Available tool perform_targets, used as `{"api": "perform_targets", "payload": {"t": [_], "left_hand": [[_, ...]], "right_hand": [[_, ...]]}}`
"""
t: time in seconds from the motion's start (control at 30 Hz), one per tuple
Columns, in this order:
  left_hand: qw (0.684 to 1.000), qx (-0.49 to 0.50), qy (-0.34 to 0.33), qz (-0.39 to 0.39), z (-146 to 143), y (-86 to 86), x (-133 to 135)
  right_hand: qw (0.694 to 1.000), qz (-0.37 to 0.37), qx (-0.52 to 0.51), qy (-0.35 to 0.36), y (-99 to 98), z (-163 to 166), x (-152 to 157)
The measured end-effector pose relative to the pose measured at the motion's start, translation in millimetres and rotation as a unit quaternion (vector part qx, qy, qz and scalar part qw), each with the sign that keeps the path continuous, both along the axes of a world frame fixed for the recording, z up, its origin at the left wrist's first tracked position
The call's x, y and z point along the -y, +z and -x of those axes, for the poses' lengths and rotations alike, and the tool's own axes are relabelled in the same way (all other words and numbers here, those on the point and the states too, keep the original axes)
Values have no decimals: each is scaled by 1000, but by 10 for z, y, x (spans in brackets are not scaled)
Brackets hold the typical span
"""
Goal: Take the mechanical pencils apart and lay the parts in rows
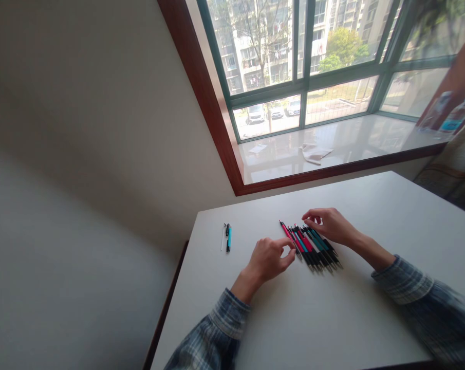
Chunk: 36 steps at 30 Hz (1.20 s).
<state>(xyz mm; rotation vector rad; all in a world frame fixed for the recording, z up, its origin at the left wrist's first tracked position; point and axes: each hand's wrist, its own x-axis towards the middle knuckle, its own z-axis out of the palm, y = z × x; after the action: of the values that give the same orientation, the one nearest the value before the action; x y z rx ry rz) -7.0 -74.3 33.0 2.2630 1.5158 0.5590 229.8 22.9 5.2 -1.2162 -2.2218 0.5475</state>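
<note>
Several click pens (pixel 313 247) lie side by side on the white table, with red, teal, white and dark barrels and black grips. Their tips point toward me. At the left end of the row, a red pen (pixel 286 232) sticks out farther at the back. My left hand (pixel 268 258) is curled, its thumb and index finger closed at the lower part of that red pen. Over the back ends of the pens on the right is my right hand (pixel 334 226), with thumb and fingertips pinched together. Whatever lies between those fingertips is too small to make out.
To the left on the table (pixel 324 318) lie a teal pen barrel (pixel 228 239), a small black part (pixel 227 229) and a thin white refill (pixel 222 239). Behind the table, the window sill (pixel 278 159) holds a crumpled cloth (pixel 315 153) and plastic bottles (pixel 458 117).
</note>
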Motion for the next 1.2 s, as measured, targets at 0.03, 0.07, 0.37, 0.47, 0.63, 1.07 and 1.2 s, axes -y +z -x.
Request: {"api": "perform_targets", "payload": {"t": [0.03, 0.07, 0.37, 0.47, 0.63, 1.07, 1.2], "left_hand": [[1000, 9, 5, 8, 17, -34, 1], [1000, 19, 10, 14, 42, -56, -1], [998, 27, 49, 20, 168, -40, -77], [999, 20, 43, 24, 177, -84, -95], [999, 17, 32, 30, 184, -137, -118], [999, 13, 13, 31, 203, -195, -159], [999, 9, 14, 35, 196, -205, -155]], "right_hand": [[1000, 3, 1, 1, 4, -2, 1], [1000, 5, 2, 2, 8, -1, 2], [999, 19, 46, 5, -28, 20, -16], [998, 23, 56, -8, -50, 8, -46], [997, 35, 63, -25, -61, 0, -76], [997, 18, 80, -15, 11, 19, -31], [998, 41, 40, -20, 16, 38, -5]]}}
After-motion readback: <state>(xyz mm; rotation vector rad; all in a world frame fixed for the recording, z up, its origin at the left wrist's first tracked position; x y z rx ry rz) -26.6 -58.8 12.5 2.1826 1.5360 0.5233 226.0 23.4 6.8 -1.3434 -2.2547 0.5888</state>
